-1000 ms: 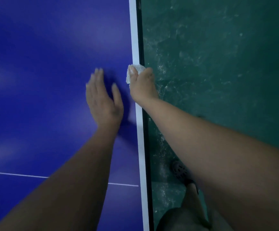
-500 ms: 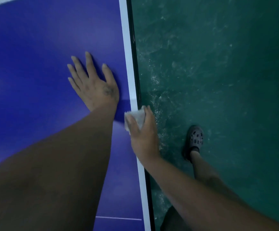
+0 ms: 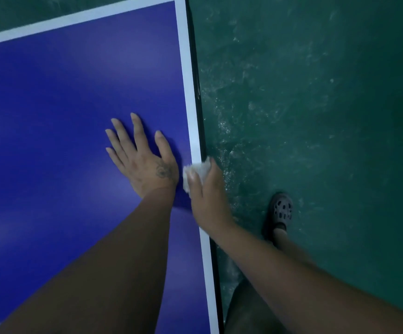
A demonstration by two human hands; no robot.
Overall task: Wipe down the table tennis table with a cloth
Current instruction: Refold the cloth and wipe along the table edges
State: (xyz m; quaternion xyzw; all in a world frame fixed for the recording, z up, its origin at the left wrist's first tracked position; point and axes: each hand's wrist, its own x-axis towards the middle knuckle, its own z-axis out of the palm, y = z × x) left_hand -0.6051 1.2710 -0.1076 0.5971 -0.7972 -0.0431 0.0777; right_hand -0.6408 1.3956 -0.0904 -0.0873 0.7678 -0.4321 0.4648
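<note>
- Left hand (image 3: pixel 145 162) lies flat, fingers spread, on the blue tabletop (image 3: pixel 51 116), mid-frame.
- Right hand (image 3: pixel 207 196) grips a white cloth (image 3: pixel 199 171) on the tabletop's white edge.

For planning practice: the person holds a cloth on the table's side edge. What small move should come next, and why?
Probably slide the right hand with the cloth forward along the white edge stripe toward the far corner: the cloth sits on it, more lies ahead, and the left hand braces flat.
</note>
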